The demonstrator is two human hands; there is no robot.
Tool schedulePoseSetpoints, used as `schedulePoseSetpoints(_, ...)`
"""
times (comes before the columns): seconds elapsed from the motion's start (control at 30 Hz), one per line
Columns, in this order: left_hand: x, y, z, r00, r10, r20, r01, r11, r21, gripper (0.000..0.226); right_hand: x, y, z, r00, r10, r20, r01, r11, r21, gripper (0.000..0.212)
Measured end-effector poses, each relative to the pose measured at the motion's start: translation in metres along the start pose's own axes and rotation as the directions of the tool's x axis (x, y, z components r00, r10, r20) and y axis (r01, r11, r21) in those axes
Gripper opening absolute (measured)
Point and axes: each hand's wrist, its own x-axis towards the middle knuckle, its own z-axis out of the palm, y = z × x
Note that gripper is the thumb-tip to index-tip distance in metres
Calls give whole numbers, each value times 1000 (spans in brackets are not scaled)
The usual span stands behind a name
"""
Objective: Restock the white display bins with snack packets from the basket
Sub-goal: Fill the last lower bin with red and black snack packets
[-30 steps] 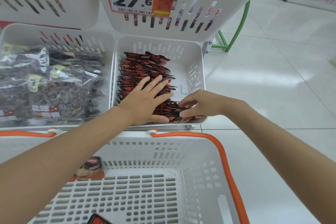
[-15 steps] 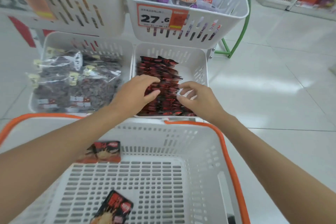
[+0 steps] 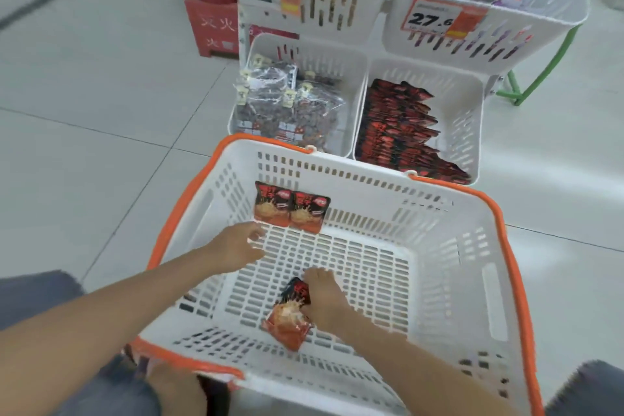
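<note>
**Three packets in the basket, four bins beyond**

The floor (image 3: 101, 118) is pale grey tile with dark joints, open shop floor on both sides. My white basket (image 3: 371, 203) with the orange rim stands on it, just near of the display.

I count four white bins, two above and two below. The upper left bin (image 3: 364, 20) bears a 22.8 tag and holds orange and pale bags. The upper right bin (image 3: 540, 40) bears a 27.6 tag and holds purple bags. The lower left bin (image 3: 320, 54) holds clear bags (image 3: 287, 108) of dark snacks. The lower right bin (image 3: 469, 125) holds red-and-black snack packets (image 3: 398, 125) stacked along its left side, too overlapped to count. One red box (image 3: 209, 20) stands far left and one green frame leg (image 3: 530, 78) far right.

The basket holds three packets. A leaning pair (image 3: 290, 209) stands side by side against its far wall, and a single packet (image 3: 287, 324) lies near.

My left hand (image 3: 236, 246) is spread wide, fingertips just short of the pair; blur hides whether they touch. My right hand (image 3: 324, 297) curls its fingers onto the single packet's far end.
</note>
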Motion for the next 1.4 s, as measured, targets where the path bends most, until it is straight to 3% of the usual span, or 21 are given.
schedulePoseSetpoints(0.07, -3, -6, 13, 996, -42, 84, 54, 987, -152, 79, 0, -7, -15, 994, -104, -36, 109, 973, 204, 29)
schedulePoseSetpoints(0.1, -2, -5, 18, 990, -36, 134, 68, 967, -245, 88, 0, -13, -28, 984, -144, -106, 169, 944, 284, 23)
schedulePoseSetpoints(0.13, -1, -4, 22, 986, -15, 166, 68, 945, -321, 88, -1, -22, -44, 968, -172, -180, 228, 905, 360, 19)
schedulePoseSetpoints(0.2, 4, -4, 25, 994, -5, 110, 53, 899, -435, 58, -2, -40, -77, 918, -231, -323, 365, 810, 459, 17)
schedulePoseSetpoints(0.27, 6, -4, 27, 991, -108, -84, 48, 850, -524, 29, 3, -44, -100, 836, -253, -488, 445, 832, 331, 25)
schedulePoseSetpoints(0.33, 7, -9, 29, 940, -244, -237, 62, 809, -584, 19, 20, -31, -109, 709, -319, -629, 400, 916, -14, 38)
schedulePoseSetpoints(0.37, 5, -10, 29, 917, -287, -278, 71, 801, -594, 15, 29, -24, -109, 682, -364, -635, 350, 924, -153, 45)
schedulePoseSetpoints(0.47, 1, -13, 34, 894, -325, -308, 102, 817, -567, 6, 59, -18, -92, 715, -390, -580, 220, 913, -342, 60)
schedulePoseSetpoints(0.67, -1, -19, 33, 878, -371, -302, 117, 778, -617, 1, 84, -22, -74, 683, -298, -667, 47, 929, -367, 39)
schedulePoseSetpoints(0.77, -4, -20, 34, 880, -373, -293, 119, 771, -625, 3, 86, -23, -75, 703, -320, -635, 85, 925, -372, 30)
schedulePoseSetpoints(0.93, -3, -4, 25, 863, -375, -338, 75, 758, -647, 14, 65, -12, -122, 847, -261, -464, 211, 965, -158, 29)
schedulePoseSetpoints(1.0, -4, 4, 20, 899, -307, -312, 7, 722, -691, 16, 45, -5, -139, 875, -291, -386, 263, 957, -125, 28)
schedulePoseSetpoints(1.1, -2, 15, 20, 947, -186, -260, -18, 781, -625, 25, 17, -1, -149, 883, -332, -331, 316, 943, -104, 22)
schedulePoseSetpoints(1.17, 4, 16, 18, 925, -231, -300, -30, 746, -666, 24, 5, 6, -159, 884, -337, -325, 340, 939, -51, 18)
schedulePoseSetpoints(1.23, 8, 15, 12, 857, -353, -375, -20, 704, -709, 24, -9, 18, -173, 892, -328, -311, 367, 928, 72, 17)
schedulePoseSetpoints(1.3, 9, 19, 7, 829, -402, -389, 16, 712, -702, 27, -24, 25, -187, 888, -347, -304, 408, 898, 167, 17)
schedulePoseSetpoints(1.33, 7, 24, 6, 856, -382, -349, 25, 705, -709, 33, -29, 26, -192, 884, -352, -309, 420, 887, 193, 18)
schedulePoseSetpoints(1.4, 3, 43, 7, 953, -258, -157, 53, 654, -755, 67, -33, 22, -194, 881, -343, -325, 423, 879, 221, 18)
